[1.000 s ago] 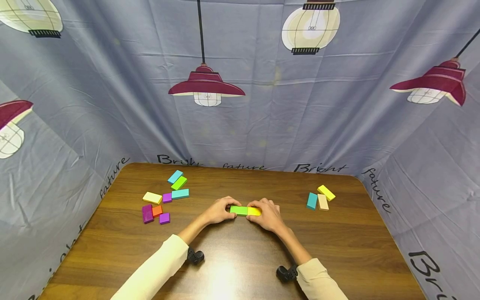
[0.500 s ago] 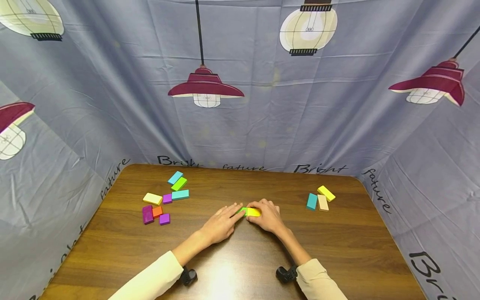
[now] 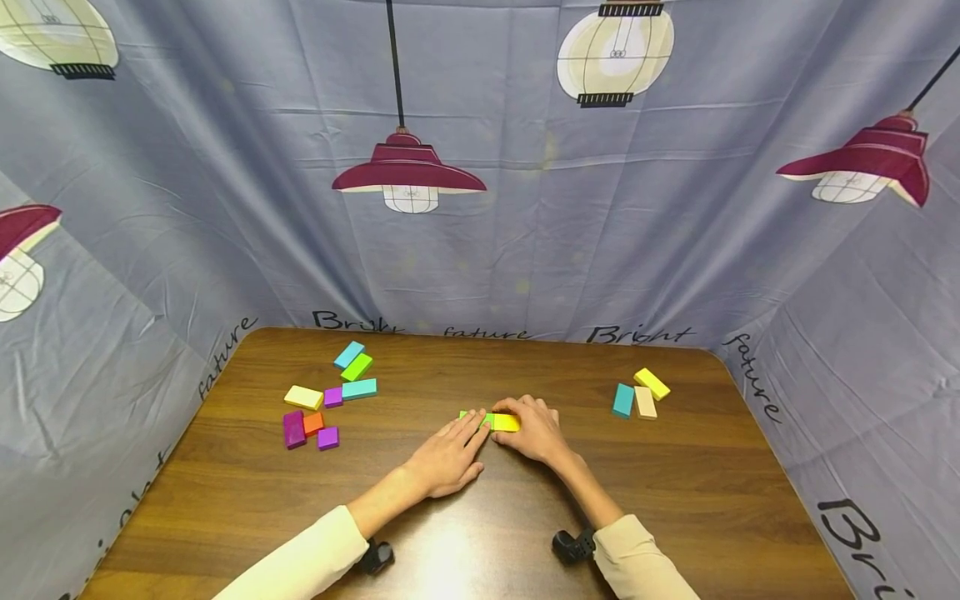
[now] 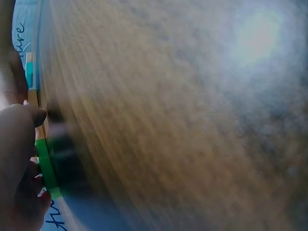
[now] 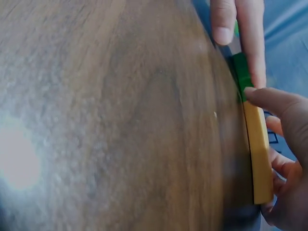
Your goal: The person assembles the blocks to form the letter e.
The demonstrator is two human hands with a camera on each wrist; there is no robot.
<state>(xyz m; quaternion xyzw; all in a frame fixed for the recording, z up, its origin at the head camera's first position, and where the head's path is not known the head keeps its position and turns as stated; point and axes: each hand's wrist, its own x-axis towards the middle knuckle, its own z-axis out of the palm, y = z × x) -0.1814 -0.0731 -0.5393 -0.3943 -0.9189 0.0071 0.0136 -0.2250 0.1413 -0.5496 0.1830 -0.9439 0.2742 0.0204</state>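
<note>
Near the table's middle, a green block point(image 3: 487, 419) lies end to end with a yellow block point(image 3: 506, 423). My left hand point(image 3: 447, 457) rests its straight fingers over the green block and hides much of it. With thumb and fingers, my right hand point(image 3: 532, 430) holds the yellow block on its near and far sides. In the right wrist view, the right thumb touches near the seam between the green block point(image 5: 242, 72) and the yellow block point(image 5: 259, 154). The left wrist view shows a green block point(image 4: 48, 168) beside the left fingers.
On the left lie several loose blocks, among them a magenta block point(image 3: 294, 430), an orange block point(image 3: 312, 424) and a cream block point(image 3: 303, 397). A teal block point(image 3: 623, 400), a beige block point(image 3: 645, 402) and a yellow block point(image 3: 652, 383) lie at the right. Cloth walls surround the wooden table point(image 3: 720, 500).
My left hand has let go of the green block's left end and laid its straightened fingers across the block. The right hand stays on the yellow block.
</note>
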